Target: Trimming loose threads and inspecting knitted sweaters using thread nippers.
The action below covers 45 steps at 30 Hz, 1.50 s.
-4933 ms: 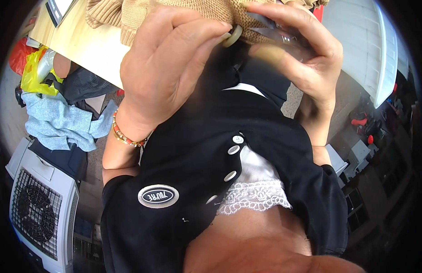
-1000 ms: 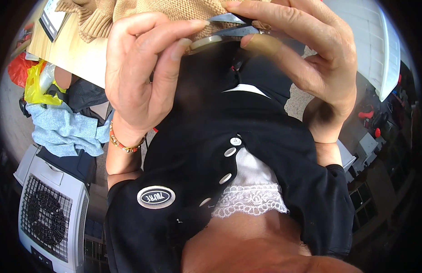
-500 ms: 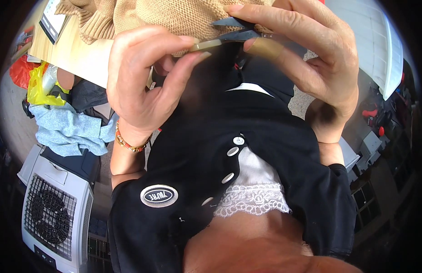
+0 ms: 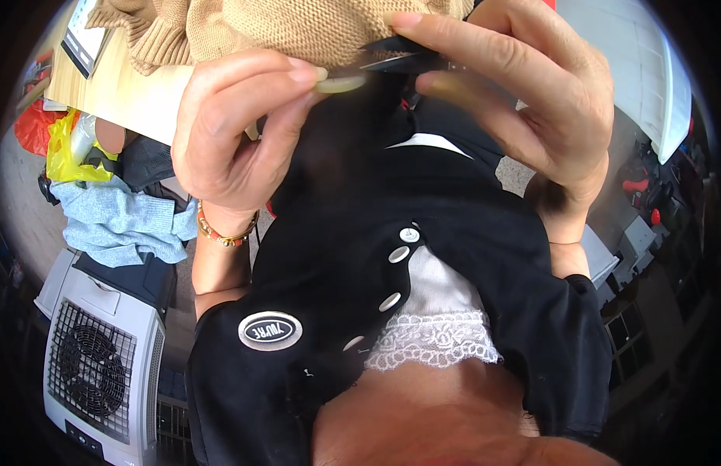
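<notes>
Between its thumb and fingertips, my left hand [image 4: 236, 128] pinches a short, narrow, pale yellowish strip [image 4: 342, 84]. The strip's free end curves toward the right; its exact kind does not show. My right hand [image 4: 535, 89] grips small dark snips [image 4: 395, 59], fingers on one side and thumb on the other. Their two pointed blades are slightly parted and aim left, just above the strip's end. Whether the lower blade touches the strip I cannot tell. Behind both hands lies a tan knitted garment [image 4: 275, 31], partly cut off by the upper edge of the view.
A pale wooden table [image 4: 135, 97] carries the garment and a white-and-dark flat item [image 4: 85, 39]. To the left are a yellow plastic bag [image 4: 65, 147], a light blue knit [image 4: 123, 221] and a white fan unit [image 4: 100, 357]. A white panel-like surface [image 4: 655, 78] stands at right.
The strip has shifted slightly left and lower, and its free end now curves instead of lying straight along the blade. The snips' blades have drawn closer together.
</notes>
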Motion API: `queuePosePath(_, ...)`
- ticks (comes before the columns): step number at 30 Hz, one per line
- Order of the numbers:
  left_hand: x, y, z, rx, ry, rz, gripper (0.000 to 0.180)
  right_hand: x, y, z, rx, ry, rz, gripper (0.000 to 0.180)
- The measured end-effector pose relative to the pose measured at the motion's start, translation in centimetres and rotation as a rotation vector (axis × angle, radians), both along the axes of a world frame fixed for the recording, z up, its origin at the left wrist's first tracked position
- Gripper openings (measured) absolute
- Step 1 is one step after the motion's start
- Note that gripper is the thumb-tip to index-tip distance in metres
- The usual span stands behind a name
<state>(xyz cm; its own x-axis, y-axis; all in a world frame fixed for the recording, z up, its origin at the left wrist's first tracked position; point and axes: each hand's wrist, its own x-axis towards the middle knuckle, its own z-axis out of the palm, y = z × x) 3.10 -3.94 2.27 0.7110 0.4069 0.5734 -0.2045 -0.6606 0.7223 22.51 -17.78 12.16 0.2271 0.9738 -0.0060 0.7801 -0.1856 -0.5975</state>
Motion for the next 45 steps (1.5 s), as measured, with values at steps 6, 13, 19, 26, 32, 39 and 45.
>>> queuePosePath(6, 0.0, -0.2, -0.4, -0.050, -0.013, 0.016, 0.032, -0.4, -0.1, -0.1, 0.046, -0.046, 0.041, 0.041)
queuePosePath(13, 0.2, 0.1, -0.9, -0.091, -0.080, -0.009, 0.030, -0.1, 0.0, -1.1, 0.114, -0.070, 0.051, 0.038)
queuePosePath(19, 0.0, 0.1, -1.0, -0.100, -0.079, 0.002, 0.028, -0.1, 0.3, -1.5, 0.156, -0.098, 0.074, 0.035)
queuePosePath(26, -0.2, 0.0, -1.0, -0.089, -0.056, 0.035, 0.028, 0.2, 0.7, -2.4, 0.230, -0.120, 0.108, 0.033)
queuePosePath(32, -0.1, -0.2, -1.2, -0.149, -0.096, 0.039, 0.026, 0.7, 0.5, -3.2, 0.284, -0.149, 0.115, 0.030)
queuePosePath(39, -0.2, 0.0, -1.3, -0.081, -0.082, 0.049, 0.026, 1.1, 0.9, -3.9, 0.335, -0.194, 0.138, 0.027)
queuePosePath(45, -0.5, -0.2, -1.1, -0.098, -0.089, 0.056, 0.028, 0.2, 1.4, -3.2, 0.387, -0.228, 0.185, 0.025)
